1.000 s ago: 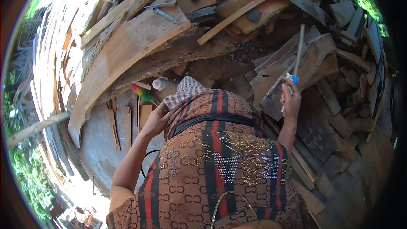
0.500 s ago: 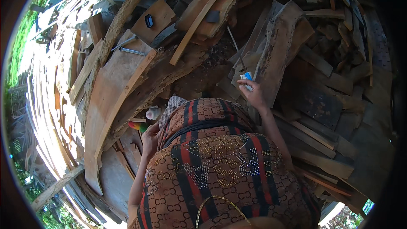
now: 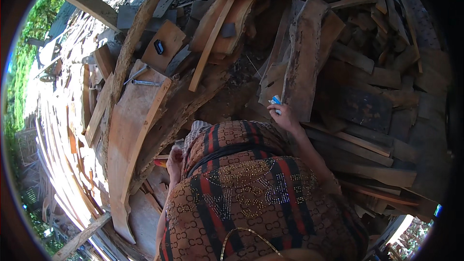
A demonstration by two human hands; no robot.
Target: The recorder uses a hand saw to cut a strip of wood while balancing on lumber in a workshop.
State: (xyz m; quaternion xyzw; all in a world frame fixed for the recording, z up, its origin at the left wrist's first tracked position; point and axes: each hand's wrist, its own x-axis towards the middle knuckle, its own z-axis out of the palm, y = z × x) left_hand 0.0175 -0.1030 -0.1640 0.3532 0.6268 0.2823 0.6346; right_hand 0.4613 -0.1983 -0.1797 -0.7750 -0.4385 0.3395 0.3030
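We hold a small white-and-blue packet (image 3: 275, 100) in our right hand (image 3: 286, 115), in a narrow pinch between thumb and fingers, near the lower left corner of a long brown rough-edged wooden plank (image 3: 305, 53). Whether the hand touches that corner, we cannot tell. Our left hand (image 3: 174, 159) is down beside a grey-and-white checkered cloth (image 3: 195, 132), next to a mostly hidden red-and-yellow object (image 3: 160, 163); its fingers curl, but we cannot tell if they grip anything. 2 slim silver metal tools (image 3: 145, 83) lie near the upper end of a broad brown wooden slab (image 3: 123, 116). The step in hand, we judge, is handling the packet with 1 hand; the next move calls for a steady pinch, clear of the plank's edge.
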